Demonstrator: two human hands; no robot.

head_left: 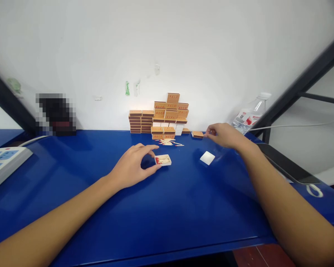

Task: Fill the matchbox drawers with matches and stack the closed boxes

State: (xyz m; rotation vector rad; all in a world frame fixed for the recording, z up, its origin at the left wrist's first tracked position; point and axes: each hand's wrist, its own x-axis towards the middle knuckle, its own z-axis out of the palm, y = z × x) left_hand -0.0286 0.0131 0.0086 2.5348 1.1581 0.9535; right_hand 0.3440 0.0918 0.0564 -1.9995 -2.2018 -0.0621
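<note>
My left hand [133, 165] rests on the blue table [161, 215] with thumb and fingers pinched on the near end of an open matchbox tray [163, 160] full of red-tipped matches. My right hand [224, 134] reaches toward the back right, its fingertips closed on a brown matchbox [197, 134] lying flat. A white empty tray or sleeve [207, 157] lies between the two hands. Loose matches [168, 142] are scattered in front of a pile of stacked matchboxes [161, 115] against the wall.
A white power strip [4, 159] sits at the left edge. A clear plastic water bottle [250, 115] stands at the back right beside a black metal frame [300, 87]. A dark flat device [286, 163] lies along the right edge.
</note>
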